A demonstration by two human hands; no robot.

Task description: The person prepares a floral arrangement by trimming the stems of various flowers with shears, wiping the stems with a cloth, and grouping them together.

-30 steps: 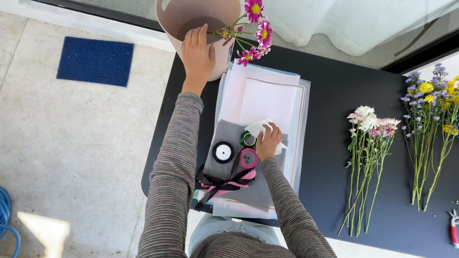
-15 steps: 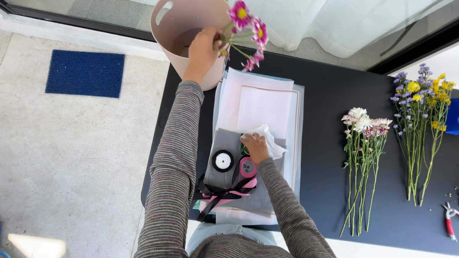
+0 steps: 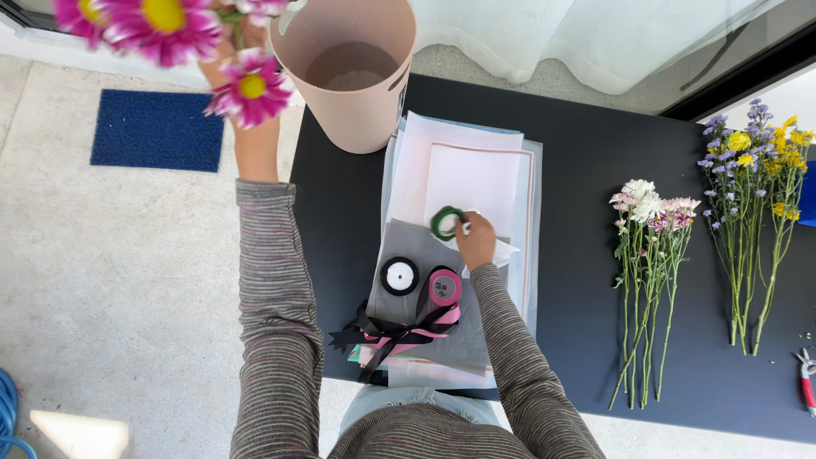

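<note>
My left hand (image 3: 242, 38) is raised at the top left, gripping a bunch of magenta daisies (image 3: 170, 34) with yellow centres, now close to the camera and blurred, left of the pink bucket (image 3: 348, 72). My right hand (image 3: 476, 238) holds a roll of green tape (image 3: 446, 223) just above the stack of wrapping papers (image 3: 476, 170) on the black table (image 3: 586, 153). A crumpled white paper lies under that hand.
A black ribbon spool (image 3: 399, 275), a pink ribbon spool (image 3: 444, 287) and loose pink and black ribbon (image 3: 391, 336) lie on grey paper. Two flower bunches, white-pink (image 3: 650, 255) and purple-yellow (image 3: 756, 195), lie at the right. Red-handled shears (image 3: 806, 382) sit at the right edge. A blue mat (image 3: 157, 132) lies on the floor.
My left hand has lifted the magenta daisies out of the pink bucket, up and to the left. My right hand has picked the green tape roll up off the papers.
</note>
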